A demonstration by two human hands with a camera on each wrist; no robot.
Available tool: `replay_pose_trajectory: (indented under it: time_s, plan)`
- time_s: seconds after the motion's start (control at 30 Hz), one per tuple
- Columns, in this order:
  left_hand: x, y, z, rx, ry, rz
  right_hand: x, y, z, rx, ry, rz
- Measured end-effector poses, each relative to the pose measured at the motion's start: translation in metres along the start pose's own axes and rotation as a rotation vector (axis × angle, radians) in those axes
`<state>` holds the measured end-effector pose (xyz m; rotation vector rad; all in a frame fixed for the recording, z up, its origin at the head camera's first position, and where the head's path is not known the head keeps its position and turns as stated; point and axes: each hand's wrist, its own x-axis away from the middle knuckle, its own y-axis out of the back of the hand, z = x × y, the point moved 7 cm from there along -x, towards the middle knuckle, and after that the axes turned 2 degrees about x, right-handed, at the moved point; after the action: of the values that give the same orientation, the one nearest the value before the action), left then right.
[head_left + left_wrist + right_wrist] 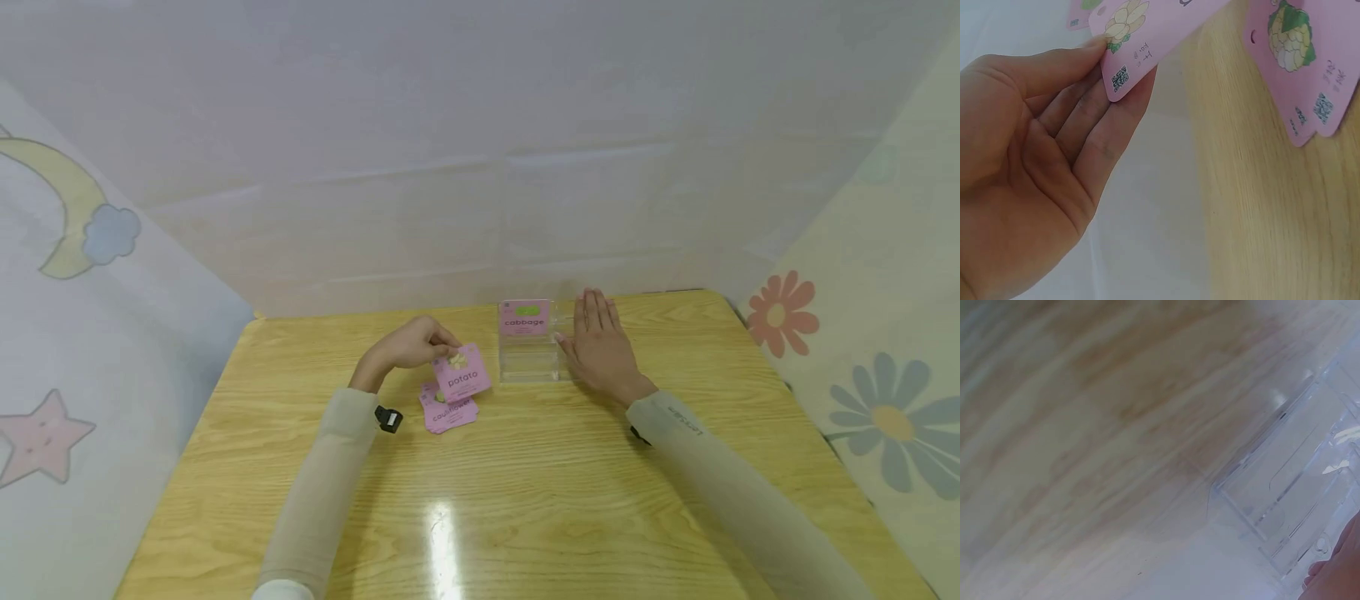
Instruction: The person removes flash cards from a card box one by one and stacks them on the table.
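My left hand [417, 343] pinches a pink card marked "potato" [461, 372] by its upper corner and holds it tilted just above a small pile of pink cards [448, 412] on the table. In the left wrist view the thumb and fingers [1094, 106] grip the held card's corner [1141, 37], with the pile's top card [1310, 56] lying to the right. My right hand [600, 346] rests flat, fingers straight, on the table against the right side of a clear plastic card holder [528, 360]. A pink "cabbage" card [524, 317] stands in the holder. The right wrist view shows the holder's clear wall [1291, 487].
The wooden table [525, 492] runs to pale curtains at the back and sides. A black wrist strap clip [388, 418] sits on my left sleeve. A bright glare spot [441, 533] lies near the front of the tabletop.
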<state>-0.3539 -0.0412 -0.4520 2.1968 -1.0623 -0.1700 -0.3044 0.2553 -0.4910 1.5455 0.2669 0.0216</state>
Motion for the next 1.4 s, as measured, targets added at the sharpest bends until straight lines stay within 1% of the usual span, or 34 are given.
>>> replay_pose_trajectory:
  time_s: [0.37,0.53,0.87,1.17,1.4]
  plan:
    - [0.010,-0.005,0.020,-0.010,0.043,-0.003,0.001,-0.002,0.002,-0.011,0.008,-0.004]
    - [0.016,-0.005,0.028,0.008,0.064,0.002,0.000,-0.002,0.003,-0.006,0.011,-0.016]
    - [0.023,-0.001,0.032,0.027,0.077,-0.010,0.000,-0.001,0.000,0.003,0.010,-0.007]
    - [0.024,-0.010,0.035,0.068,0.093,0.020,0.000,-0.001,-0.001,-0.005,0.007,-0.010]
    - [0.022,-0.014,0.034,0.065,0.071,0.028,0.001,-0.002,-0.002,-0.010,0.005,0.000]
